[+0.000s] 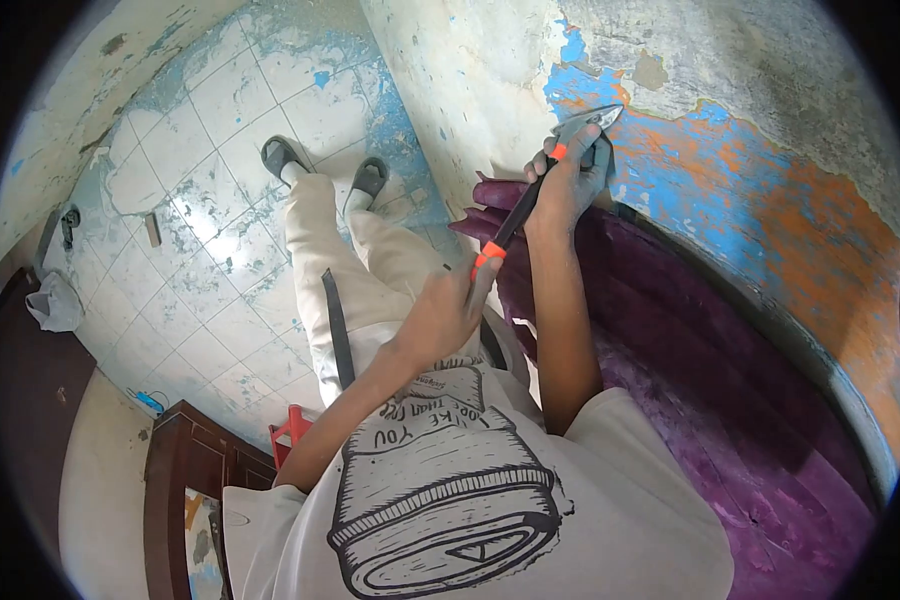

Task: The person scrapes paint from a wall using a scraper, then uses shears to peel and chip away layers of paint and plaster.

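Both hands grip one tool, a long black handle with orange bands and a pointed metal blade. My left hand is closed round its lower end, by the orange band. Farther up, my right hand wraps the handle close under the blade, thumb laid along the metal. The blade's tip meets the wall in this view, where blue and orange paint shows beside bare grey plaster. Below my right forearm spreads a purple cover along the wall's foot.
Worn tiles with flaking paint cover the floor, where my slippered feet stand. A small block and a white plastic bag lie at the left. Brown wooden furniture and something red are at lower left.
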A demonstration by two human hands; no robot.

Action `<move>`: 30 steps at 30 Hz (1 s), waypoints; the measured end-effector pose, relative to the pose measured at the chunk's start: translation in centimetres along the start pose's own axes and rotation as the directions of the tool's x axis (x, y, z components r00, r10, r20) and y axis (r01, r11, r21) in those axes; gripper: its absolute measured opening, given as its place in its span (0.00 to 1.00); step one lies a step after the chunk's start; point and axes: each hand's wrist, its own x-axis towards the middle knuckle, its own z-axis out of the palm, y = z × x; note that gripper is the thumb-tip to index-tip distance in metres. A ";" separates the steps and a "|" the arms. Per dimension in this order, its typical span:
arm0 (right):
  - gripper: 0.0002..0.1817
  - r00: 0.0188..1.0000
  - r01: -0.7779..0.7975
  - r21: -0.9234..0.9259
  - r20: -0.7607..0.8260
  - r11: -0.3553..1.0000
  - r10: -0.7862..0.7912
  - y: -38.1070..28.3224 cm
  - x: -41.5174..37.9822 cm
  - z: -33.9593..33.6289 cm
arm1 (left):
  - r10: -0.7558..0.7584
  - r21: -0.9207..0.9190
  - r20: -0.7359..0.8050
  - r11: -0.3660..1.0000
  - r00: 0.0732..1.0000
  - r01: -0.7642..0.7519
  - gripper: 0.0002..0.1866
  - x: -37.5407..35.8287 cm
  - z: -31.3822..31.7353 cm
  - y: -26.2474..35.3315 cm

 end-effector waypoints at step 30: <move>0.23 0.997 -0.055 0.016 0.059 0.998 0.054 0.1 0.8 0.5 | -0.068 0.098 -0.011 0.993 0.998 0.069 0.24 0.0 0.3 1.1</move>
